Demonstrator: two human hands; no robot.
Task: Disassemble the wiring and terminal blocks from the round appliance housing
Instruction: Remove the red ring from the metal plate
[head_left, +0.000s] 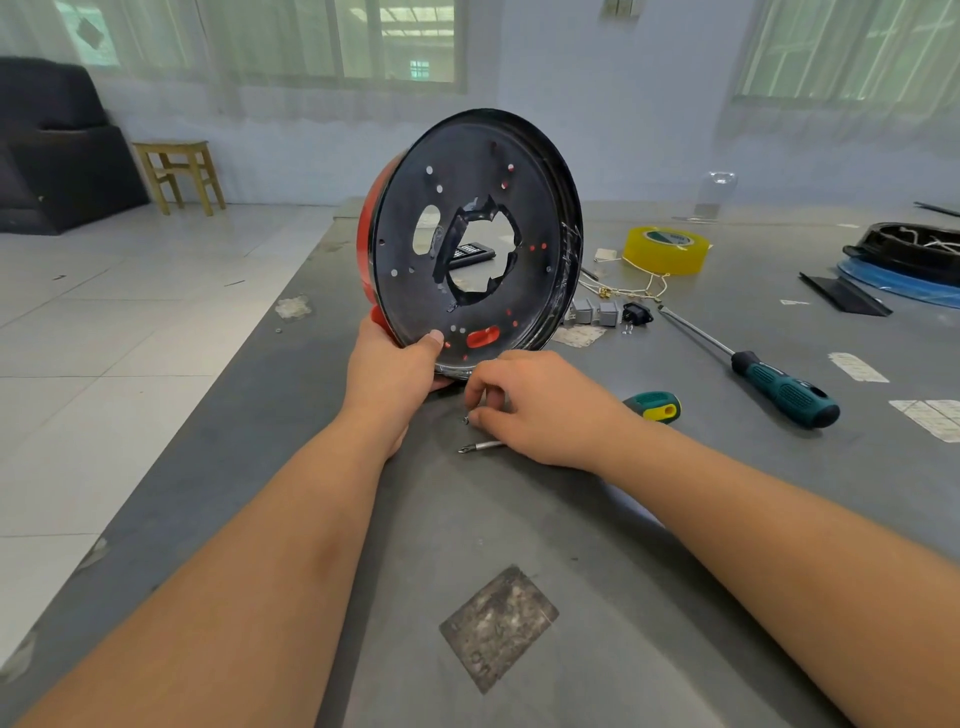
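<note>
**Housing standing on edge, stripped parts lying behind it**

The round housing (470, 239) is standing on its rim near the middle of the grey table (519, 519), black inner face turned toward the camera, red outer shell showing at its 9 o'clock edge. It is looking like thin pressed metal: stiff, probably light, and apt to roll or tip when balanced like this. The cut-out centre hole is looking ragged (likely sharp), so the smooth outer rim is the safer place to take hold.

The left hand (395, 364) is gripping that rim at about 7 o'clock, thumb lying on the black face, fingers curling behind. The right hand (540, 405) is curling low over the table at the housing's 5 o'clock, fingertips pinching a small screw (466, 419); a screwdriver (652, 406) is lying under that hand.

The grey terminal blocks (595, 312) and loose wiring (631, 288) are already lying at the housing's 3 o'clock.
</note>
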